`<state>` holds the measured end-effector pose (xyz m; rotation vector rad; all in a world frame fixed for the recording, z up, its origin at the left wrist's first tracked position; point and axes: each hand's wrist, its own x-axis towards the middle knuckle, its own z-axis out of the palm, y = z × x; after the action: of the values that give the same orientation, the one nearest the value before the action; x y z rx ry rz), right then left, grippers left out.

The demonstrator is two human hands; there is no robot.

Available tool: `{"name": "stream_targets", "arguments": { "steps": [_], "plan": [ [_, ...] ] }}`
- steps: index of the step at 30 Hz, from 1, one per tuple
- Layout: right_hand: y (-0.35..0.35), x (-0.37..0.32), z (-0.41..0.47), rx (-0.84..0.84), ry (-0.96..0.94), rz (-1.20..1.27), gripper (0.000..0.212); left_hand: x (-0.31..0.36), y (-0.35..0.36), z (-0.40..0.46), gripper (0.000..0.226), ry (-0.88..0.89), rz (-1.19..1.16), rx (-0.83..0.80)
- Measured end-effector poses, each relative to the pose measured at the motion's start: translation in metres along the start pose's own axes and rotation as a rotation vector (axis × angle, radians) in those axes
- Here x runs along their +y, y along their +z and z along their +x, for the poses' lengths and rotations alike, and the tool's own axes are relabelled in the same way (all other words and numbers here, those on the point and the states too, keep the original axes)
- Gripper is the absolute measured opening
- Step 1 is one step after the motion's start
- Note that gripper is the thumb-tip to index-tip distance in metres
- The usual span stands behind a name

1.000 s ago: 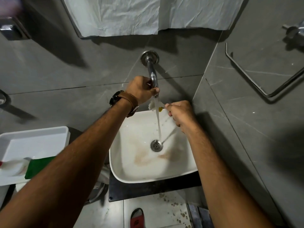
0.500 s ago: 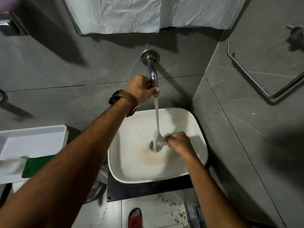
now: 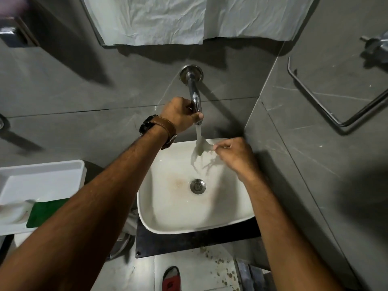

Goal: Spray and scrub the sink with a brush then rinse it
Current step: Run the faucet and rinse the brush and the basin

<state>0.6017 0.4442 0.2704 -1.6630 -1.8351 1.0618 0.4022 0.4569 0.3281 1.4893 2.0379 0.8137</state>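
A white rectangular sink (image 3: 189,227) sits below a chrome wall tap (image 3: 193,89) with water (image 3: 198,139) running from it. My left hand (image 3: 180,114), with a brown-strapped watch on the wrist, grips the end of the spout. My right hand (image 3: 235,156) is over the sink's back right corner, its fingers pinched on a small brush held into the stream. The splashing water hides most of the brush. The stream fans out below it. A faint brown stain (image 3: 177,182) lies left of the metal drain (image 3: 197,186).
A white tray (image 3: 42,175) holding a green sponge (image 3: 48,211) stands at the left. A towel rail (image 3: 336,114) is mounted on the right wall and a white cloth (image 3: 168,19) hangs above the tap. A red slipper (image 3: 171,278) lies on the speckled floor below the black shelf (image 3: 189,242).
My right hand has risen from the drain to the stream at the sink's back right corner. The brown stain has grown fainter. My left hand stays on the spout.
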Motion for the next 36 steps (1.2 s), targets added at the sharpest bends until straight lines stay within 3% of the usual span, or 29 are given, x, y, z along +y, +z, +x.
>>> {"name": "stream_targets", "arguments": {
  "steps": [4, 8, 13, 16, 22, 29, 36],
  "plan": [
    [-0.013, -0.010, 0.006, -0.004, -0.024, 0.150, 0.026, 0.000, -0.001, 0.000, 0.024, 0.000, 0.004, 0.003],
    [0.004, 0.011, -0.009, -0.021, 0.003, 0.281, 0.013, 0.001, -0.002, -0.002, 0.017, 0.017, -0.024, -0.011],
    [0.041, 0.060, -0.035, -0.189, 0.198, -0.191, 0.030, -0.001, 0.000, -0.002, 0.017, 0.020, -0.095, -0.031],
    [0.053, 0.065, -0.043, -0.265, 0.243, -0.278, 0.032, -0.003, 0.001, -0.001, 0.014, 0.023, -0.108, -0.031],
    [0.038, 0.031, -0.027, -0.229, 0.155, -0.222, 0.027, -0.002, 0.002, -0.001, 0.017, 0.019, -0.108, -0.045],
    [-0.001, -0.005, -0.007, -0.048, 0.014, -0.090, 0.020, -0.003, 0.001, 0.000, 0.018, 0.017, -0.079, -0.026],
    [-0.010, -0.011, -0.002, -0.026, -0.017, 0.069, 0.021, -0.003, 0.000, 0.005, 0.023, -0.043, -0.077, -0.029]
  ]
}}
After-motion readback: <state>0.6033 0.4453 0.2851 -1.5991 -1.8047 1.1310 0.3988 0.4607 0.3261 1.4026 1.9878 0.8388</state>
